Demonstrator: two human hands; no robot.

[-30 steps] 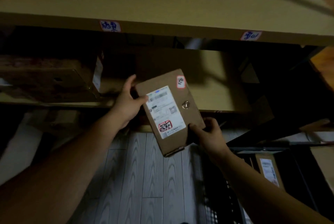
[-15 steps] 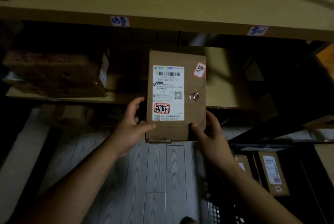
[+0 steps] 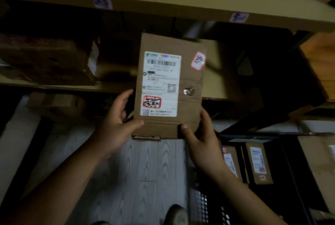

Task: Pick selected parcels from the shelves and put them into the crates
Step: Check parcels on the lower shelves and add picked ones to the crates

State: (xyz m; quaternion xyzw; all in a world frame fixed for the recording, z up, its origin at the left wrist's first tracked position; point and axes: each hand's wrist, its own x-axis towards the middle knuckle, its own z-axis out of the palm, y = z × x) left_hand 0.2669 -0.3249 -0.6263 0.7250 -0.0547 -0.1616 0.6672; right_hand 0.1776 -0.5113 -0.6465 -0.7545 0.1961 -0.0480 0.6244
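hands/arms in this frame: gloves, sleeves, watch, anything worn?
Nothing worn that shows. The left hand and right hand are bare, no gloves, and no rings are visible on the fingers. Both forearms are uncovered to the frame edge: no sleeves, watch or bands in view. The light is dim, so small marks could be missed.

The wooden shelf [image 3: 112, 88] carries a dark cardboard box [image 3: 47, 59] — left side, dim.

The parcel [image 3: 169, 86], tilted a second ago, now stands upright, label facing the camera
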